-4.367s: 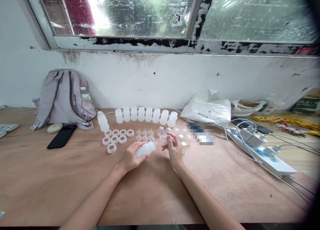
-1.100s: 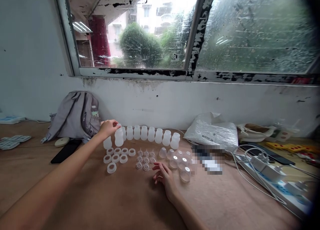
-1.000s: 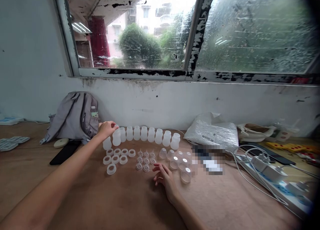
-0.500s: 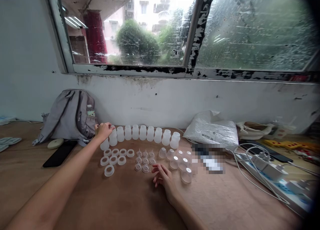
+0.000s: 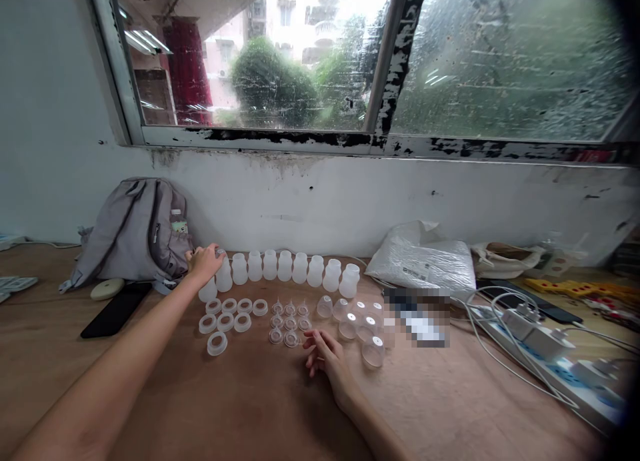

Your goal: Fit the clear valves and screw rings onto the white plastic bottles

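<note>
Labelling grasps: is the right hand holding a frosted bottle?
No, the right hand has loosely curled fingers with no bottle in them; the frosted bottles stand farther back, near the wall.

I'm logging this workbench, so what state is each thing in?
Left hand: fingers at a bottle's top
Right hand: fingers half curled
Row bottles: upright
Rings: flat
Teats: tips up
Domes: open side down
Left phone: flat, screen dark
Right phone: flat
Backpack: upright
Power strip: chargers plugged in
</note>
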`<state>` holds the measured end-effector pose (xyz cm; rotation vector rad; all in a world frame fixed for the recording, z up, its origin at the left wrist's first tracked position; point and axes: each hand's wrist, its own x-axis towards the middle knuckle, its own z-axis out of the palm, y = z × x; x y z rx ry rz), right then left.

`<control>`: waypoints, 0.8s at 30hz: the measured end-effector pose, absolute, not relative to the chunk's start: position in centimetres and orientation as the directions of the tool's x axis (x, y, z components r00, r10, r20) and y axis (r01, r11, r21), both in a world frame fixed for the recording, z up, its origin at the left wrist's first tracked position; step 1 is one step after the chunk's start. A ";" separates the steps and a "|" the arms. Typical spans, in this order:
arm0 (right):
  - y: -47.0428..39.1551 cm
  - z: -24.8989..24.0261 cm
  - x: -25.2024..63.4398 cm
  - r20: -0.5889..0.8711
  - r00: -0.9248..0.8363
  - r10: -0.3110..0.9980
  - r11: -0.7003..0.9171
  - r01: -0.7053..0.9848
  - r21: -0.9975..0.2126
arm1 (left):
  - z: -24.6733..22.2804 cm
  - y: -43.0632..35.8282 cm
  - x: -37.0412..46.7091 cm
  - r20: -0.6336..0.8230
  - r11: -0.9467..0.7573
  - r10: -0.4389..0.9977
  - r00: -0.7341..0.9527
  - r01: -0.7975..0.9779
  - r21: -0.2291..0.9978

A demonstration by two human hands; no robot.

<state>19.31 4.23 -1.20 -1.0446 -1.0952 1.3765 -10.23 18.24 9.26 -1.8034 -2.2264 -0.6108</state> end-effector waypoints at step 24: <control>3.9 -2.1 18.7 0.432 -0.145 0.890 0.445 0.483 -0.754 | -0.9 6.8 -0.9 0.586 -0.193 0.809 0.048 0.963 0.188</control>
